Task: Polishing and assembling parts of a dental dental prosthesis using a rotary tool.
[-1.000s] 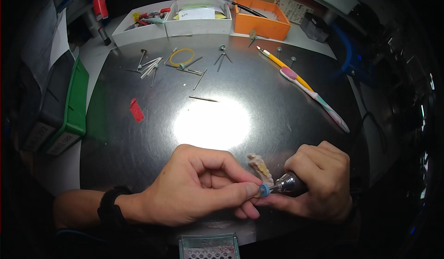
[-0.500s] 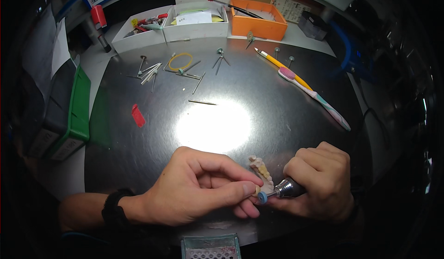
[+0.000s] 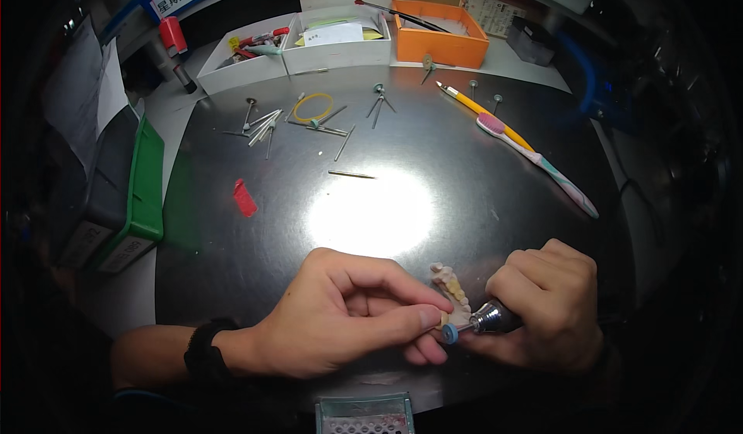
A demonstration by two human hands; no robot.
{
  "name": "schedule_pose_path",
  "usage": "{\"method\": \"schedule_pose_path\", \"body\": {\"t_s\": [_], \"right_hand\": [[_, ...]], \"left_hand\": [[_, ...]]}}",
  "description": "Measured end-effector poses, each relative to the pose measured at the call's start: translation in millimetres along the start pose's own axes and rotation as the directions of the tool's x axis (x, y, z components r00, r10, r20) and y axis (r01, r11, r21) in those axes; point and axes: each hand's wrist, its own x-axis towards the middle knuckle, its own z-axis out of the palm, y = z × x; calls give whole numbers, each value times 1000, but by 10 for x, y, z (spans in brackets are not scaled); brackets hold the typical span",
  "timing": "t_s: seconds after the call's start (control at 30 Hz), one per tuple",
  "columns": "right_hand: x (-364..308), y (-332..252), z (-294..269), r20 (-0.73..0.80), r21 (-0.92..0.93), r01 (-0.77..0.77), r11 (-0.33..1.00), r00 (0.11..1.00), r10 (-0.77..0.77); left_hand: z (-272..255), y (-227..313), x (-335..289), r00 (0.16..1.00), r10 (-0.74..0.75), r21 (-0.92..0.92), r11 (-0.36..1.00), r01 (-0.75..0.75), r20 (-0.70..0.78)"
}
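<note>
My left hand [image 3: 340,322] is closed, thumb and forefinger pinching a small yellowish tooth crown [image 3: 444,319]. In my right hand [image 3: 551,302] is a metal rotary handpiece [image 3: 489,316], wrapped by the fingers and pointing left. Its tip carries a blue polishing wheel [image 3: 450,333], which is at the crown; whether they touch is too small to tell. Just behind, between both hands, a plaster dental cast [image 3: 452,285] with a row of teeth stands tilted. Its lower part is hidden, so I cannot tell which hand steadies it.
Several burs [image 3: 267,128] and a yellow rubber band [image 3: 313,107] lie on the dark bench [image 3: 232,256], along with a red scrap [image 3: 245,198], a toothbrush [image 3: 542,167] and a yellow pen [image 3: 464,99]. White boxes [image 3: 337,53] and an orange box [image 3: 439,49] line the back. A green-edged bin [image 3: 145,178] stands left.
The whole view has shifted slightly, so everything appears a little further right. Both hands keep the same hold on the crown and handpiece, with the wheel still at the crown.
</note>
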Motion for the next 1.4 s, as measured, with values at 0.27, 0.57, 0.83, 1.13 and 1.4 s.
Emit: {"method": "schedule_pose_path", "body": {"t_s": [0.27, 0.57, 0.83, 1.13, 1.4], "right_hand": [[20, 5, -28, -19, -36, 0, 999, 1000, 0], [-24, 36, -45, -14, -56, 12, 998, 1000, -12], [4, 14, -9, -5, -30, 0, 1000, 1000, 0], [17, 21, -33, 7, -55, 38, 998, 999, -37], [21, 40, -17, -14, -46, 42, 998, 999, -43]], "left_hand": [[-1, -12, 0, 1000, 13, -13, 1000, -13, 0], [-3, -30, 0, 999, 29, -98, 995, -26, 35], [-40, -72, -3, 997, 47, -69, 997, -43, 65], [-36, -49, 2, 996, 42, -14, 999, -41, 78], [-36, -61, -2, 993, 72, 33, 997, -76, 88]]}}
